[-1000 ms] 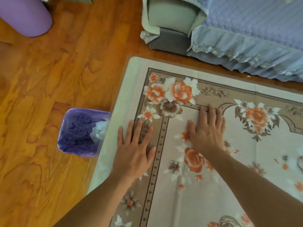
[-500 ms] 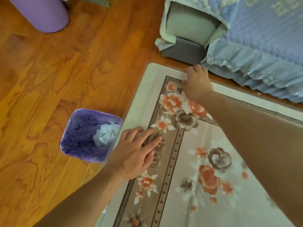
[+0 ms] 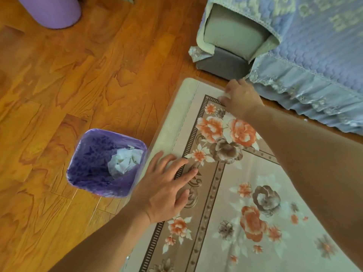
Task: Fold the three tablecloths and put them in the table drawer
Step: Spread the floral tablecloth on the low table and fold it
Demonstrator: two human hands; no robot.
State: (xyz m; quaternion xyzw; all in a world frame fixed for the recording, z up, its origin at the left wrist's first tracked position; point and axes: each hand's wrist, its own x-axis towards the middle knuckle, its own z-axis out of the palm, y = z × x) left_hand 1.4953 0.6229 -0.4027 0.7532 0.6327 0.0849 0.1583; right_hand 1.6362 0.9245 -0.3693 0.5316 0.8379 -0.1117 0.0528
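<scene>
A beige tablecloth (image 3: 231,195) with orange and brown flowers and a brown patterned border lies spread flat on the table. My left hand (image 3: 167,189) rests on its left border with fingers straight and spread, pressing the cloth down. My right hand (image 3: 241,97) reaches to the far edge near the far left corner, where its curled fingers pinch the cloth's edge. A plain cream strip (image 3: 176,118) runs along the left side beside the border. No drawer and no other tablecloth is in view.
A purple-lined waste bin (image 3: 94,169) with crumpled white paper stands on the wooden floor (image 3: 78,75) close to the table's left edge. A sofa with a blue quilted cover (image 3: 314,55) and grey arm (image 3: 225,61) sits beyond the table. A purple round object (image 3: 53,10) stands far left.
My right hand moved from the cloth's middle to its far edge and closed its fingers on it. My left hand shifted slightly left and stays flat on the border.
</scene>
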